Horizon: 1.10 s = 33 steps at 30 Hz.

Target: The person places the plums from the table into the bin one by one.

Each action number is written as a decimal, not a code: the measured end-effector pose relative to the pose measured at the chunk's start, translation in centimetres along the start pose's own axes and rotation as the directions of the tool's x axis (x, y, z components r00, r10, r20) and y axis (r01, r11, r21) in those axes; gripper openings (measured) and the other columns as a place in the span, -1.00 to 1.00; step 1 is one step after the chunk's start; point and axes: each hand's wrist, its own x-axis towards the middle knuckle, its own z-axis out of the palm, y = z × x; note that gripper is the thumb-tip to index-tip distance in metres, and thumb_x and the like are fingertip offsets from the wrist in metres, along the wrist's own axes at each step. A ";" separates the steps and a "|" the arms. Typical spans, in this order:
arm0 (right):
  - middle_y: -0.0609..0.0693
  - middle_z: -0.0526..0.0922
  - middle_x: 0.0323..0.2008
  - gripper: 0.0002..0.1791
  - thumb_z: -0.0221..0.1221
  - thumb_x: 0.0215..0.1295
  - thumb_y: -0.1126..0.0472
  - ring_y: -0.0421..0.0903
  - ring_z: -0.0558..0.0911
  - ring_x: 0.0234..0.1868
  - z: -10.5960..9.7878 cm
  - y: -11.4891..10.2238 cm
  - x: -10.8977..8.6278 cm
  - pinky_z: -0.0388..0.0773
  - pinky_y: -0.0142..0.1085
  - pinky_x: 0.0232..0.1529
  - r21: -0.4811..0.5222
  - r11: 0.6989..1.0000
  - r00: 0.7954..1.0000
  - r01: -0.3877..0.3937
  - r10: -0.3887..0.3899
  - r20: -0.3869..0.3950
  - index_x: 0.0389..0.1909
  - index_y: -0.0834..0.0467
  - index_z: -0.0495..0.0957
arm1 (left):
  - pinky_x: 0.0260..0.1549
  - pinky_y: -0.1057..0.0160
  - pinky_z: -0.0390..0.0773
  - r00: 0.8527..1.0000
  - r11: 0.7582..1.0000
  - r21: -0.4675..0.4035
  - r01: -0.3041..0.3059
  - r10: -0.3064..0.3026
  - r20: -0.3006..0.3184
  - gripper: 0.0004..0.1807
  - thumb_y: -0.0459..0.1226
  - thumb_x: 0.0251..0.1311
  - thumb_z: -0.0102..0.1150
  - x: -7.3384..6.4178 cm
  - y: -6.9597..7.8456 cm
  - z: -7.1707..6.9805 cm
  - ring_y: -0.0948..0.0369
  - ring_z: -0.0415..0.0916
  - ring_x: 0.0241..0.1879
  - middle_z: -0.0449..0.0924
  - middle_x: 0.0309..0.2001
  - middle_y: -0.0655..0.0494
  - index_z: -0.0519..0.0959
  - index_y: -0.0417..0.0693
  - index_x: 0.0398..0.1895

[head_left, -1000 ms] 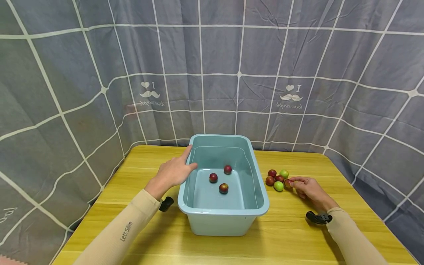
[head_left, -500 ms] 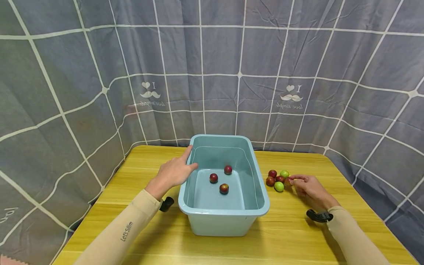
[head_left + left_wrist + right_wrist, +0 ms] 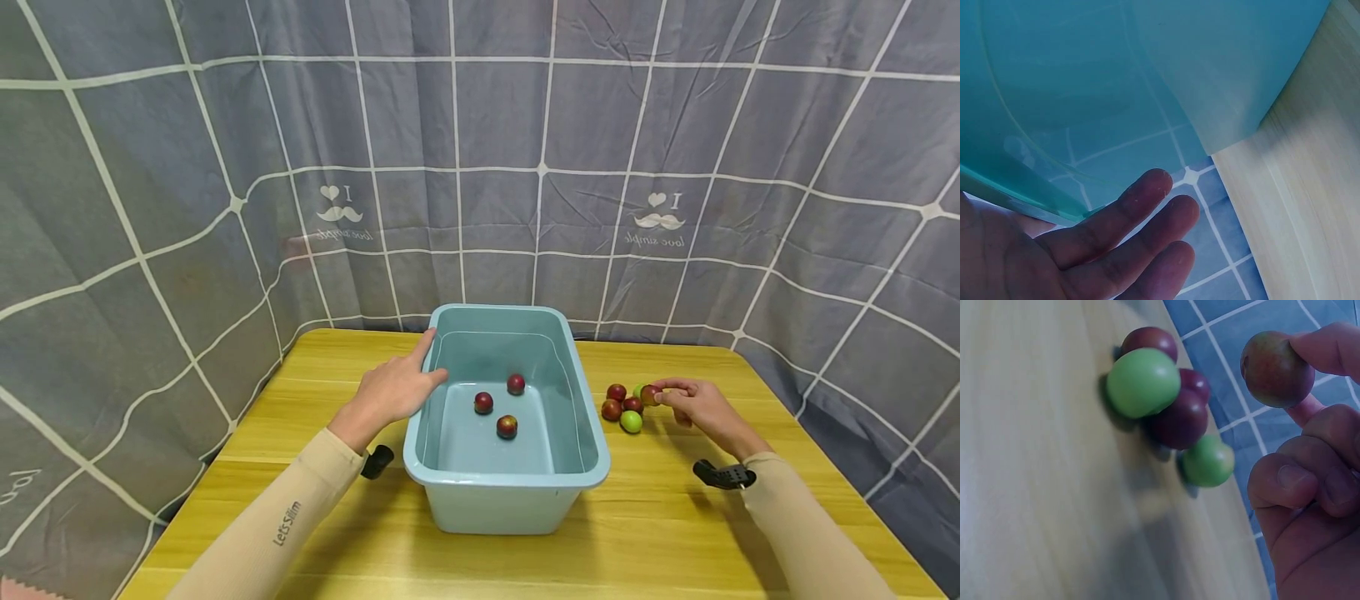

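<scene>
A reddish fruit [image 3: 649,395] is pinched by the right hand [image 3: 703,408] above the bench [image 3: 487,567], apart from the heap [image 3: 632,406]. The left hand [image 3: 393,388] rests on the tub [image 3: 507,480]; only its wrist view shows three fingers [image 3: 1154,231], almost straight.

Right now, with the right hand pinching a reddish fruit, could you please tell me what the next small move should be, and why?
I'd probably carry the pinched reddish fruit leftward over the basin: the right hand holds it clear of the table, three similar fruits lie inside the basin, and the left hand rests against its left rim.
</scene>
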 end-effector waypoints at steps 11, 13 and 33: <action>-0.07 0.34 -0.63 -0.48 0.19 0.43 -0.04 -0.10 0.24 -0.64 -0.5 -2.4 0.8 0.30 -0.21 -0.47 -0.036 0.998 0.998 0.057 -0.056 0.018 0.19 0.27 0.55 | -0.56 0.15 0.43 1.000 1.000 0.004 0.000 0.000 -0.001 -0.13 0.17 0.35 -0.17 0.1 0.0 0.0 0.06 0.58 -0.33 0.65 0.04 -0.11 -0.19 0.28 0.66; -0.08 0.51 -0.53 -0.49 0.18 0.44 -0.02 -0.13 0.22 -0.65 -0.6 -3.0 0.8 0.29 -0.23 -0.49 -0.028 0.997 0.997 0.076 -0.076 0.029 0.19 0.28 0.55 | -0.56 0.15 0.43 1.000 1.000 0.004 -0.001 0.001 0.001 -0.13 0.17 0.35 -0.17 0.1 0.0 0.0 0.07 0.57 -0.33 0.65 0.02 -0.11 -0.19 0.28 0.66; -0.14 0.20 -0.71 -0.55 0.21 0.43 0.03 -0.16 0.18 -0.69 -1.0 -7.4 2.1 0.22 -0.25 -0.59 -0.048 0.986 0.987 0.158 -0.156 0.034 0.15 0.28 0.55 | -0.55 0.14 0.42 1.000 1.000 0.001 -0.005 0.005 0.000 -0.14 0.17 0.36 -0.18 0.1 0.0 -0.1 0.06 0.58 -0.30 0.66 0.03 -0.11 -0.18 0.28 0.66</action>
